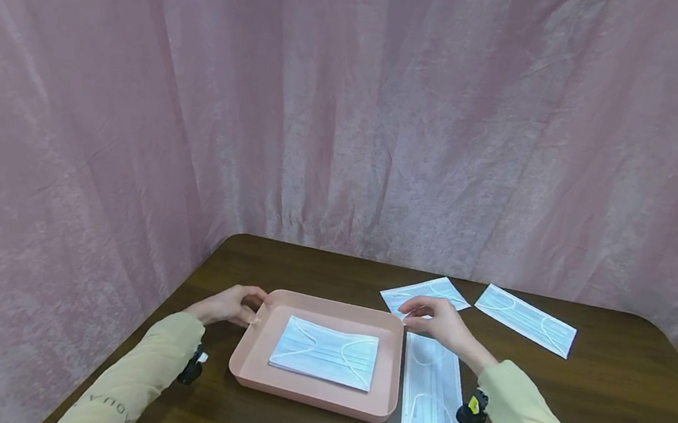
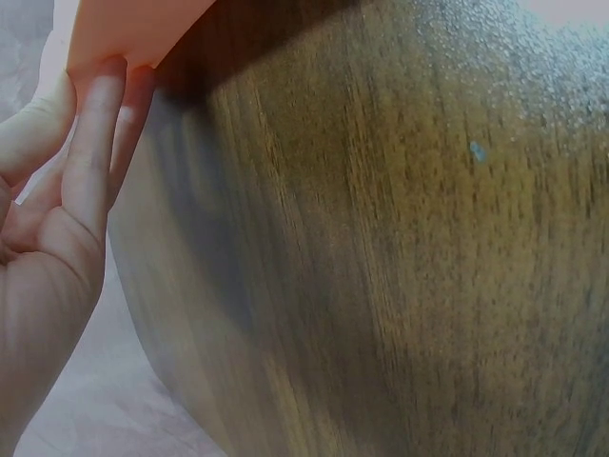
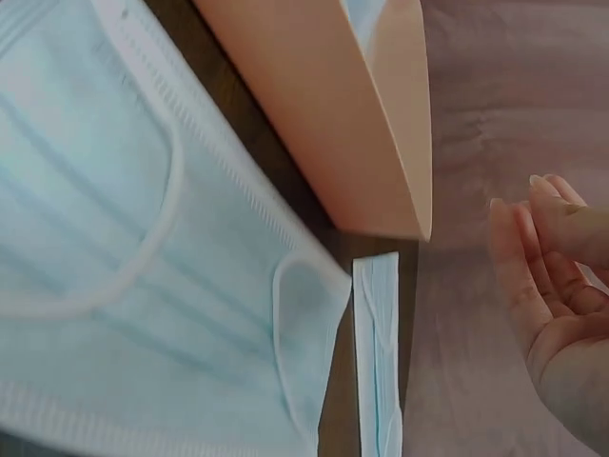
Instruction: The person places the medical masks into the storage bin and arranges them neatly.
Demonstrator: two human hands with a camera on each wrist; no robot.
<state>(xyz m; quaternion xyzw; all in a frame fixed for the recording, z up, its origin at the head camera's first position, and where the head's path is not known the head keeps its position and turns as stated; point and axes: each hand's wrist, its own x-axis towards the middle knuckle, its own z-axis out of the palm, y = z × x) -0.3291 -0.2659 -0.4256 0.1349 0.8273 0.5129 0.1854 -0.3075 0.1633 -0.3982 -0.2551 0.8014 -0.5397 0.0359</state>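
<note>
A pink tray (image 1: 315,405) lies on the table with a light blue face mask (image 1: 324,352) inside it, seemingly stacked on others. My left hand (image 1: 233,305) grips the tray's back left corner, its fingers reaching beneath the edge in the left wrist view. Beside the back right corner hovers my right hand (image 1: 436,322), thumb and fingertips close together with nothing between them. In the right wrist view this hand (image 3: 561,286) stands apart from the tray wall (image 3: 314,105). Just right of the tray is another face mask (image 1: 434,392), lying lengthwise.
Behind my right hand lies a face mask (image 1: 424,294), partly covered by the hand. One more face mask (image 1: 525,320) rests farther right on the brown wooden table (image 1: 614,400). A pink curtain (image 1: 351,114) hangs along the table's back and left sides.
</note>
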